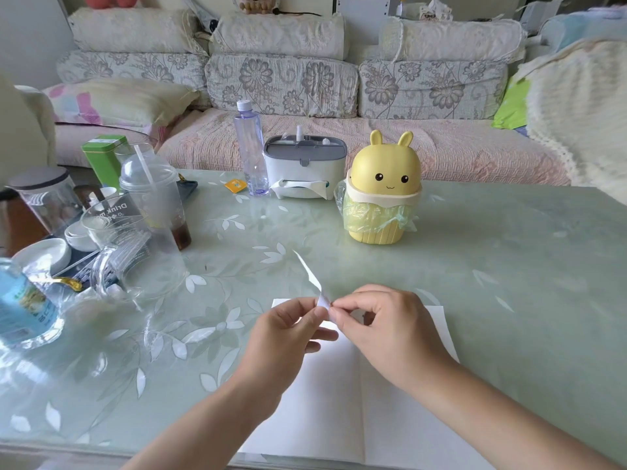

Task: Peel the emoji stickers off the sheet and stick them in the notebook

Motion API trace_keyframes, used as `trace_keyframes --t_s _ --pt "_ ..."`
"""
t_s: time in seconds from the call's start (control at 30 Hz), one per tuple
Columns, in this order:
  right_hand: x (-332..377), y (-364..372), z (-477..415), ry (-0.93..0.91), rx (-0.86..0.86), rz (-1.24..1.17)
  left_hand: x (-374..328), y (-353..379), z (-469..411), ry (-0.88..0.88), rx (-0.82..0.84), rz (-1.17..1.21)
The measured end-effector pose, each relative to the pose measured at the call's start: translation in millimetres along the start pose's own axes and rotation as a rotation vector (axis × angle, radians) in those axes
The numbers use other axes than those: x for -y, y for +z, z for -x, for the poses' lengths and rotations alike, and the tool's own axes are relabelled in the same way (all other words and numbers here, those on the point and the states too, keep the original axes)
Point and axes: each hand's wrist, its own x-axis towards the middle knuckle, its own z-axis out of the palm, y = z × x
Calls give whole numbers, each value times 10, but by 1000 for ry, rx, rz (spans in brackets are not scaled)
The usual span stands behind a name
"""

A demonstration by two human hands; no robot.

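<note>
An open white notebook (342, 395) lies flat on the green glass table (509, 266) in front of me, its blank pages partly under my forearms. Above its far edge my left hand (288, 329) pinches the lower end of a thin sticker sheet (314, 278), seen almost edge-on and rising up and to the left. My right hand (383, 323) meets it from the right, thumb and forefinger pinching at the same lower corner of the sheet. No emoji print can be made out on the sheet.
A yellow bunny-shaped desk bin (383, 188) stands beyond the notebook. A tissue box (303, 169) and a clear water bottle (251, 150) sit farther back. Glass jugs, a lidded cup (152, 191), dishes and a bottle crowd the table's left side. A sofa runs behind.
</note>
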Motion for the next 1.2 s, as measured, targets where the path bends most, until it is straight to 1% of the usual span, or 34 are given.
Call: trace_keyframes --t_s 0.13,0.2,0.3,0.47,0.6,0.67,0.77,0.83,1.03,1.2 --pt "-7 -78 -57 11 53 -4 -38 37 4 52 -32 -38" --pt "-1 -122 -70 13 72 35 -47 52 9 80 -43 -58" --pt "17 -162 -70 -4 51 155 -43 62 3 107 -56 -69" --pt "15 -191 -60 -82 -4 158 -76 73 17 94 -14 -23" --pt "23 -198 -53 -86 -17 146 -75 81 19 81 15 3" --pt "40 -222 -58 -38 4 83 -71 83 15 81 14 4" --pt "56 -274 -69 82 96 -97 -78 73 7 85 8 11" --pt "49 -299 -80 135 138 -172 -77 63 -3 89 18 -6" --pt "13 -271 -113 192 191 -170 -68 53 -16 96 25 -33" --pt "-33 -212 -164 315 257 -194 -42 47 -48 77 3 -83"
